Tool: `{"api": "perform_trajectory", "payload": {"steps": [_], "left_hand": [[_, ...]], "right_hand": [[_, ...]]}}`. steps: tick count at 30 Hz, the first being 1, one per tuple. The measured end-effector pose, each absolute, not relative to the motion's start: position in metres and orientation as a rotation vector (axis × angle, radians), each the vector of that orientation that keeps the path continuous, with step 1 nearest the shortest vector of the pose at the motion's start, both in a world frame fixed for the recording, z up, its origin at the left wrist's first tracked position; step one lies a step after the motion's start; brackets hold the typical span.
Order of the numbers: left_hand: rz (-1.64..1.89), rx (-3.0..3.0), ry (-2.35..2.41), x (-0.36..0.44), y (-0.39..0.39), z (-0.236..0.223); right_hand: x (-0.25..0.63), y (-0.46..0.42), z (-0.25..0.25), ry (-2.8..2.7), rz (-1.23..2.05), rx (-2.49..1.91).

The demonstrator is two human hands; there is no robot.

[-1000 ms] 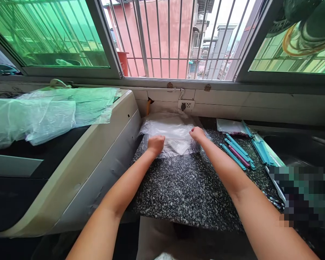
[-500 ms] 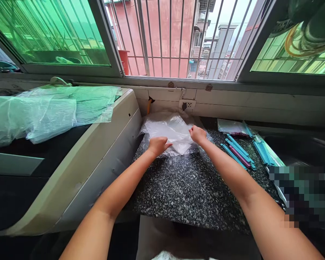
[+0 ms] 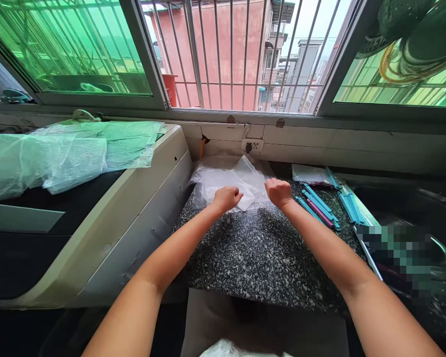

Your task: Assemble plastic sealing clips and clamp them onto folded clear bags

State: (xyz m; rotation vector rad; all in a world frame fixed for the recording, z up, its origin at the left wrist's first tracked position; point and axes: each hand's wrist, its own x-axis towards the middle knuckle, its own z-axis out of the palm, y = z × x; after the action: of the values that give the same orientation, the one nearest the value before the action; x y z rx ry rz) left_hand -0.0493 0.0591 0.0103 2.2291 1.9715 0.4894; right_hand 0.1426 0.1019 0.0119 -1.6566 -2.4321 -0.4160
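Note:
A clear plastic bag lies slanted on top of other thin clear bags at the back of the speckled counter. My left hand is closed at the bag's lower left edge, thumb pointing right. At its right edge my right hand is curled into a fist, back of the hand towards me. Both hands appear to pinch the bag's edges, though the fingertips are hidden. To the right of my right hand lie several blue strips and a purple strip.
A white-sided appliance with plastic sheets draped over it stands left. A wall socket with a plug is behind the bags. On the right are a flat clear packet, more blue strips and a dark sink. A barred window rises behind.
Both hands have moved slightly to the right across the bags. The top bag's upper corner now points up more clearly. The view has turned a little to the right.

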Motion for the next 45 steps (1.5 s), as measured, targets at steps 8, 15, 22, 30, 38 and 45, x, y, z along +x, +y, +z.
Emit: {"api": "perform_trajectory", "payload": {"steps": [8,15,22,30,38,45], "left_hand": [[1.001,1.559,1.556,-0.016,0.069,0.014],[0.894,1.323,1.461,0.001,0.047,0.013],[0.973,1.316,1.383,0.013,0.020,0.014],[1.443,1.240,1.296,-0.002,0.020,0.019],[1.273,1.357,1.285,-0.014,0.022,0.028],[1.134,1.529,1.181,-0.022,0.016,0.020]], "right_hand": [[0.161,0.038,-0.003,-2.464,-0.648,-1.166],[0.177,0.001,-0.011,-2.366,-0.692,-1.029],[0.200,-0.024,-0.020,-2.328,-0.615,-0.983],[0.235,-0.051,-0.010,-2.188,-0.604,-0.992],[0.266,-0.061,-0.002,-2.105,-0.626,-1.039],[0.279,-0.054,-0.006,-2.089,-0.502,-1.221]]}}
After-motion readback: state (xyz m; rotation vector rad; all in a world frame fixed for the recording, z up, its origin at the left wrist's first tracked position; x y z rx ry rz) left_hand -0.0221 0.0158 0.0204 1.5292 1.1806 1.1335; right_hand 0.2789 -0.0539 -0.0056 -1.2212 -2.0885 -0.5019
